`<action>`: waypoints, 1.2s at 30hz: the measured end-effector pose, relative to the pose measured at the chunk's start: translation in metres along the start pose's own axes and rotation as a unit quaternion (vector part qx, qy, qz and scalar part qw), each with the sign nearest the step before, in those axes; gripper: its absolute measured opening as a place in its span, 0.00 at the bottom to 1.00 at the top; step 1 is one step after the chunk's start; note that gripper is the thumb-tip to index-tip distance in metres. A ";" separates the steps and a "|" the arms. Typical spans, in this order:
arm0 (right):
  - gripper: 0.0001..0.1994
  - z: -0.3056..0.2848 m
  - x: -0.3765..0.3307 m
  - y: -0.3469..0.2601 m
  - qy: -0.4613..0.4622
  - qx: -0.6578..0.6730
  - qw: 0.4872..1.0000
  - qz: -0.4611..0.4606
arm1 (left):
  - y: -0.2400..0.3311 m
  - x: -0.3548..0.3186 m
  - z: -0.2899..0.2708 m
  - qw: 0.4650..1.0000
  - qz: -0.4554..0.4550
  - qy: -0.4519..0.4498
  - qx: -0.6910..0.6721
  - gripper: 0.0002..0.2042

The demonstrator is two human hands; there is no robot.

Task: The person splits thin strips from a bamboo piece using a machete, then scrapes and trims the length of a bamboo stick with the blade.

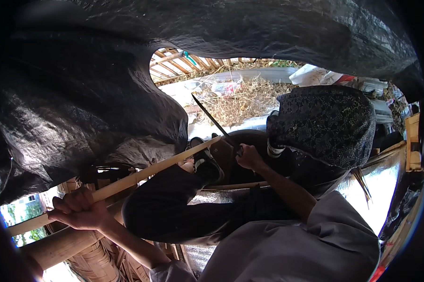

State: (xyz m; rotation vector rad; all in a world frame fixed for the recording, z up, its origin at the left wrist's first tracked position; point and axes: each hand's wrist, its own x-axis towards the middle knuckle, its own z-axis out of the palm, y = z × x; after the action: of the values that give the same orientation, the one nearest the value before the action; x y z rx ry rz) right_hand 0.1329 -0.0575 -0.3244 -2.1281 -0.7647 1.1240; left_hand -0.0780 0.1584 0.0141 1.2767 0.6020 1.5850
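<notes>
My left hand [82, 209], at the lower left, is closed round a long pale strip of split bamboo [146, 173]. The strip slants up to the right, across my dark-trousered leg, and its far end lies close to the knife. In my right hand [250, 157], near the middle, is the handle of a long, dark-bladed knife [209, 115]. The blade points up and to the left, crossing just beyond the strip's end. Whether blade and strip touch, I cannot tell. Below them a shoe [207, 164] shows on my foot.
Black plastic sheeting [80, 103] hangs over the left and top. A dark patterned cloth [324, 124] covers my right knee. A thick bamboo pole [61, 246] runs beneath my left forearm. Dry straw [240, 101] lies beyond the knife, with a bamboo slat fence [174, 63] behind. Shiny foil [371, 188] is at right.
</notes>
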 end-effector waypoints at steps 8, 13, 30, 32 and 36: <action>0.15 0.015 -0.009 0.040 -0.054 -0.122 0.987 0.094 | 0.000 -0.002 0.005 1.000 -0.002 0.020 0.010 0.23; 0.16 0.015 0.005 0.022 -0.025 -0.073 0.995 0.059 | -0.001 -0.003 0.009 0.999 -0.005 0.039 0.012 0.22; 0.16 0.003 0.012 0.010 0.010 0.011 1.000 0.023 | -0.001 -0.003 0.008 0.994 0.018 0.098 0.046 0.22; 0.16 -0.001 0.013 0.001 0.034 0.022 0.999 0.017 | 0.000 -0.003 0.003 0.999 0.015 0.040 0.012 0.22; 0.16 0.018 0.006 0.035 0.061 -0.043 0.997 0.036 | 0.002 -0.004 0.012 0.998 0.018 0.052 -0.016 0.22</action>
State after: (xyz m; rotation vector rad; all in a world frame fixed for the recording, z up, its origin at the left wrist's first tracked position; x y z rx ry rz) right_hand 0.1273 -0.0718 -0.3615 -2.2902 -0.6962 1.0033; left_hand -0.0675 0.1515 0.0175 1.1935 0.6196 1.6925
